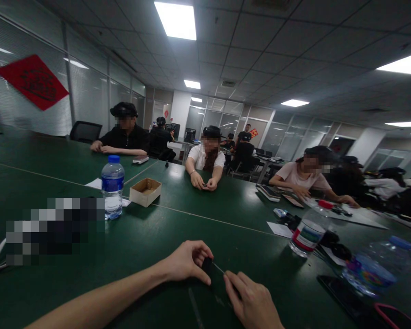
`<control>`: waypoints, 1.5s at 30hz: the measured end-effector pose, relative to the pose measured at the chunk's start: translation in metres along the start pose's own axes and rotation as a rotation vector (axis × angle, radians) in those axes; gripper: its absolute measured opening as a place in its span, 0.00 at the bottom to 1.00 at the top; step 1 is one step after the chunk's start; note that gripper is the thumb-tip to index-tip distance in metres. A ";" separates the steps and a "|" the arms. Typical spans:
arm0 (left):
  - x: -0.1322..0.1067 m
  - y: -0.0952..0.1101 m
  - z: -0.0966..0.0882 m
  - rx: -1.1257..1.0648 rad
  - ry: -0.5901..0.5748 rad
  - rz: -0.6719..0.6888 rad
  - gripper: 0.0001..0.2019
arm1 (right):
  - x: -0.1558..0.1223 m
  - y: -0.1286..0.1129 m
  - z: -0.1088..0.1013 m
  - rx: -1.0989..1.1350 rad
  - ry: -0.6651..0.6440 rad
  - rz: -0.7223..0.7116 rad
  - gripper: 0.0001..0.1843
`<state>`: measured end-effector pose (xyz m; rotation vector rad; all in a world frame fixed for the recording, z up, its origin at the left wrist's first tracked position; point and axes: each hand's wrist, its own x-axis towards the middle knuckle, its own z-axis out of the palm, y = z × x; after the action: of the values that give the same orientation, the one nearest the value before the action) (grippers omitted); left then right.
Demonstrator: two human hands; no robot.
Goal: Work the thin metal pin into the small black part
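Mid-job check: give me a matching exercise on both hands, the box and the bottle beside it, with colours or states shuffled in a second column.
Column one:
1. Left hand
2. Right hand
3. Box
4. Bottle beside the box

Column two:
a. Has a blue cap
b. Grips a thin rod
c. Open at the top
d. Holds a small black piece

Pairs: 1-d, 2-b, 3-c, 4-a

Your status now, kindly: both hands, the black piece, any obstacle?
Left hand: holding black piece. Right hand: holding thin rod toward it. Red-capped bottle: off to the right, not obstructing.
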<state>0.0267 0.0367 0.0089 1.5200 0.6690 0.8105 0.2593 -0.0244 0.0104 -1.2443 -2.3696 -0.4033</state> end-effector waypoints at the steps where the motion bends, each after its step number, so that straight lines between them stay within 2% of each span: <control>1: 0.000 -0.001 0.000 -0.005 -0.005 0.002 0.31 | 0.000 0.000 0.000 0.009 -0.001 -0.001 0.23; 5: 0.001 0.001 -0.004 -0.016 -0.054 -0.008 0.32 | -0.001 0.001 -0.002 0.060 0.003 -0.029 0.21; 11: -0.004 0.011 -0.008 -0.015 -0.130 -0.103 0.32 | -0.002 0.000 -0.006 0.100 -0.019 -0.054 0.18; 20: -0.004 0.009 -0.018 -0.129 -0.353 -0.196 0.31 | -0.004 -0.005 -0.012 0.115 -0.064 -0.105 0.15; 32: -0.003 0.009 -0.023 -0.202 -0.470 -0.244 0.30 | -0.004 -0.006 -0.016 0.145 -0.034 -0.167 0.15; 36: -0.003 0.010 -0.021 -0.209 -0.414 -0.224 0.31 | -0.004 -0.005 -0.013 0.148 -0.043 -0.122 0.16; 42: -0.002 0.007 -0.008 -0.142 -0.181 -0.134 0.31 | -0.001 -0.006 -0.010 0.136 -0.074 0.033 0.16; 45: -0.003 0.006 -0.003 -0.088 -0.120 -0.114 0.31 | -0.001 -0.007 -0.010 0.117 -0.088 0.055 0.16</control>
<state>0.0224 0.0359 0.0148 1.4257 0.6170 0.6491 0.2565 -0.0329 0.0181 -1.2936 -2.3884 -0.1938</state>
